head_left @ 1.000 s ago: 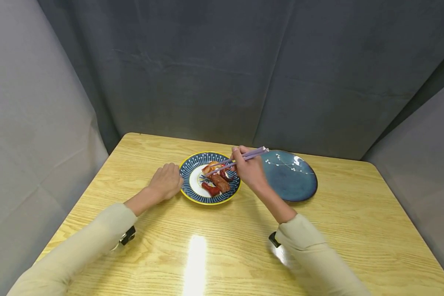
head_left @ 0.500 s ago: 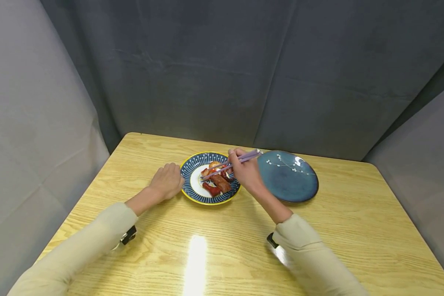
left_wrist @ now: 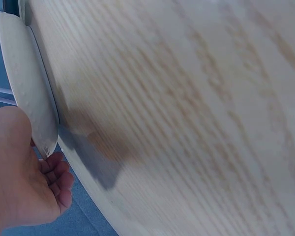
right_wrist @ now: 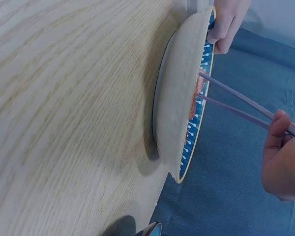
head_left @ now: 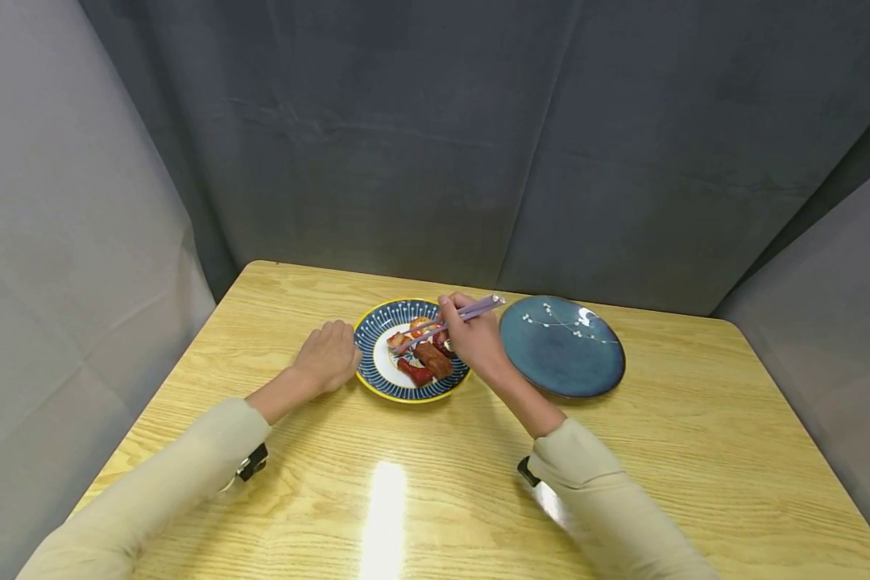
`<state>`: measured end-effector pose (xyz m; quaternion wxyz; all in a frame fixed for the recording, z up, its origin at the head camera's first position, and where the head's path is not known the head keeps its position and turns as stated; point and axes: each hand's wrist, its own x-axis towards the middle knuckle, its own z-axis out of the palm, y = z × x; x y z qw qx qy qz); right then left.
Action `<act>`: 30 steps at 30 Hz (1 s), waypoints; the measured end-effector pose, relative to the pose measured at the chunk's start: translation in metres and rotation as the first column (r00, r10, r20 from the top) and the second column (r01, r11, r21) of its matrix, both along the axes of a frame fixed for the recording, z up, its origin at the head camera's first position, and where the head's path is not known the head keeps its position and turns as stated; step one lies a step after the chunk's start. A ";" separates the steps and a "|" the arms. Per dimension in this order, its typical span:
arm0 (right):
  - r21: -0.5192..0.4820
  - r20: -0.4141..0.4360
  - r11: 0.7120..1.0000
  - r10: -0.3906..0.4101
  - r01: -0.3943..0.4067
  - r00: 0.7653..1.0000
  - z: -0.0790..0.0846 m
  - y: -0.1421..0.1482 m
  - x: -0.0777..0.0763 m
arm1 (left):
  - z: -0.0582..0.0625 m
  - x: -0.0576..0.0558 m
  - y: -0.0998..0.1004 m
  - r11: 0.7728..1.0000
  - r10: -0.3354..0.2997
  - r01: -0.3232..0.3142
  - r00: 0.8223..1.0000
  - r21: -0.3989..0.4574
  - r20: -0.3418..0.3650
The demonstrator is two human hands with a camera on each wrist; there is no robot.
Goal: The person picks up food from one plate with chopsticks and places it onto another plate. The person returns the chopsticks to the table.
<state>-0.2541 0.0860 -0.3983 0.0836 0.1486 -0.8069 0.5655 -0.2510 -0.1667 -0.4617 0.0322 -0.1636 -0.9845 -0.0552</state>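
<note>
My left hand [head_left: 326,356] pinches the left rim of a patterned blue-and-white plate [head_left: 411,394] with a yellow edge; in the left wrist view its fingers curl under the rim. My right hand [head_left: 473,332] holds a pair of purple chopsticks [right_wrist: 241,96], reaching over the plate from the right. Their tips are at a small orange-brown food piece [head_left: 397,341] on the plate's white centre. Beside it lie a brown meat slab [head_left: 432,360], a red drumstick-like piece [head_left: 414,372], a dark glazed piece [head_left: 442,341] and an orange piece [head_left: 420,324] partly behind the chopsticks.
A dark blue oval plate [head_left: 565,354] with a white blossom pattern stands to the right, close to my right forearm. Both plates are on a wooden table [head_left: 449,483]. A dark grey curtain [head_left: 406,161] hangs behind the table, with pale cloth at the sides.
My right hand and the chopsticks have shifted a little left and down. The small orange-brown piece has moved left with the tips, apart from the other orange piece. My left hand stays put.
</note>
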 end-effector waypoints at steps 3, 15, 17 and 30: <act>0.001 0.003 1.000 0.008 -0.008 1.000 -0.001 -0.001 0.000 | 0.000 0.000 -0.001 1.000 -0.004 0.003 1.000 -0.002 -0.004; -0.002 -0.007 1.000 0.013 -0.013 1.000 -0.006 -0.005 -0.001 | 0.000 0.000 -0.002 1.000 -0.001 0.001 1.000 0.000 -0.003; -0.004 -0.010 1.000 0.016 -0.016 1.000 -0.005 -0.006 -0.001 | 0.000 0.000 -0.002 1.000 0.001 -0.001 1.000 0.001 0.001; -0.074 -0.021 0.996 0.040 -0.041 0.999 -0.006 -0.003 -0.001 | -0.001 -0.002 -0.001 1.000 -0.001 0.001 1.000 -0.012 -0.004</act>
